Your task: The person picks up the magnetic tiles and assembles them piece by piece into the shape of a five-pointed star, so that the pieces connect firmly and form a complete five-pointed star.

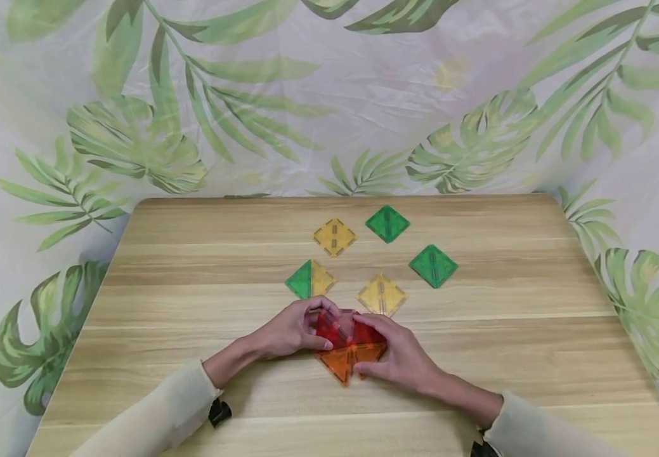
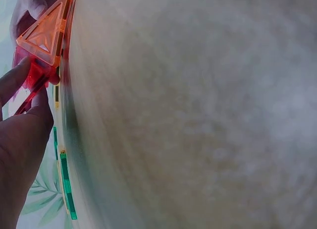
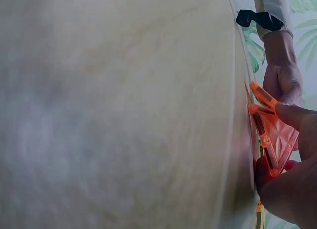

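Observation:
Red translucent magnetic tiles (image 1: pixel 340 325) and orange triangular magnetic tiles (image 1: pixel 337 364) are joined in one cluster near the middle of the table. My left hand (image 1: pixel 290 330) pinches a red tile on the left side, its thumb and fingers around the edge, as the left wrist view also shows on the red piece (image 2: pixel 35 73). On the other side my right hand (image 1: pixel 406 355) grips the cluster, thumb against an orange tile (image 3: pixel 277 132) and fingers over the red part. In the head view the orange tiles tilt toward me. Fingers hide parts of the cluster.
Behind the hands, pairs of triangular tiles lie flat as diamonds on the wooden table (image 1: pixel 192 279): yellow (image 1: pixel 335 237), another yellow (image 1: pixel 382 293), green (image 1: pixel 387 223), another green (image 1: pixel 433 266), and one half green, half yellow (image 1: pixel 309 279). A leaf-patterned cloth (image 1: pixel 363 95) hangs behind.

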A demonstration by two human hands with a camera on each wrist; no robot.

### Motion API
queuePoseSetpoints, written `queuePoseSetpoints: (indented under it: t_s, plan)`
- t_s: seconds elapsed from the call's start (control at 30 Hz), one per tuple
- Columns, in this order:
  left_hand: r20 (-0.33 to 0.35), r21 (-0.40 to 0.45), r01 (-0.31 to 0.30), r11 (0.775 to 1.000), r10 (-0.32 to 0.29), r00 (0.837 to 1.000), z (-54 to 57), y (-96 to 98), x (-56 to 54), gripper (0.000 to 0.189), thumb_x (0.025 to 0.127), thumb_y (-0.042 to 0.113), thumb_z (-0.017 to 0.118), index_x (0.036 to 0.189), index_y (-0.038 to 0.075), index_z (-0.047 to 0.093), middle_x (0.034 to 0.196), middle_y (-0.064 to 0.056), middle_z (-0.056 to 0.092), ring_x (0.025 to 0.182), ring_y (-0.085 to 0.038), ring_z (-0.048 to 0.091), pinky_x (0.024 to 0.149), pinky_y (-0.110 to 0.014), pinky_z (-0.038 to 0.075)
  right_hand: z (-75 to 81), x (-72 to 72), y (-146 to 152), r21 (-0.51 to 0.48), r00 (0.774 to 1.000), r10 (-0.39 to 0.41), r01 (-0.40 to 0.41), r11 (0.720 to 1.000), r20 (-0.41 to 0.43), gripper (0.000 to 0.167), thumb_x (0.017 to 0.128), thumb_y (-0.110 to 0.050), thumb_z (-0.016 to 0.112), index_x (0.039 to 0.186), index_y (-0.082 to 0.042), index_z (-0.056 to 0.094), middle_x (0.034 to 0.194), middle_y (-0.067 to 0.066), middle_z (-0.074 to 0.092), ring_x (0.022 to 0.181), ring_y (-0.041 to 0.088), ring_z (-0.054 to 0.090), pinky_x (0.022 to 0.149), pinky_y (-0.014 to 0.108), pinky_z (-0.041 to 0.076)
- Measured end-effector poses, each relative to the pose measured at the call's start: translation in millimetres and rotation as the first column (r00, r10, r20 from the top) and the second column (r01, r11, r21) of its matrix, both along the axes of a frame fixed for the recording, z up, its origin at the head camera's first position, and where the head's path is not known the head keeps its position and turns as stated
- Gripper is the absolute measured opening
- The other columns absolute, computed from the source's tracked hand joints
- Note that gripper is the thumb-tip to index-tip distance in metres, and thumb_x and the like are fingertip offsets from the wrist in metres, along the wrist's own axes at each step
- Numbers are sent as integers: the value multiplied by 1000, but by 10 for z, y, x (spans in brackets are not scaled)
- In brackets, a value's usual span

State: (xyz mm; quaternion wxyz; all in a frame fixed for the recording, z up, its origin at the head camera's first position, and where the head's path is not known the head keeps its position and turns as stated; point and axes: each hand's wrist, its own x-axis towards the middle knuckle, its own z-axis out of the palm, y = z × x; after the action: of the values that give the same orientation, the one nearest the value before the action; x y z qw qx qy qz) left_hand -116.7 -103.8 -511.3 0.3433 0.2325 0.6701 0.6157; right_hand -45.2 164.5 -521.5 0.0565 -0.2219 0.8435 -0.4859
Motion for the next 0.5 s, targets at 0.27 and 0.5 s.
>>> queuePoseSetpoints:
  t_s: [0.27, 0.5]
  plan:
    - [17, 17, -2, 1000, 1, 1000, 2, 12, -2, 44, 89, -10, 79, 127, -1, 58, 135, -18, 58, 119, -25, 65, 94, -31, 60, 37, 37, -77, 31, 999, -49, 50, 998, -8, 84, 75, -28, 99, 148, -13, 59, 145, 4, 63, 134, 24, 60, 110, 47, 52]
    - [37, 25, 16, 1000, -16, 999, 20, 4, -11, 43, 91, -11, 76, 129, -2, 57, 137, -19, 57, 122, -26, 64, 96, -31, 59, 36, 44, -93, 68, 997, -75, 77, 995, -21, 82, 75, -25, 99, 147, -12, 60, 142, 6, 65, 131, 24, 63, 106, 47, 55]
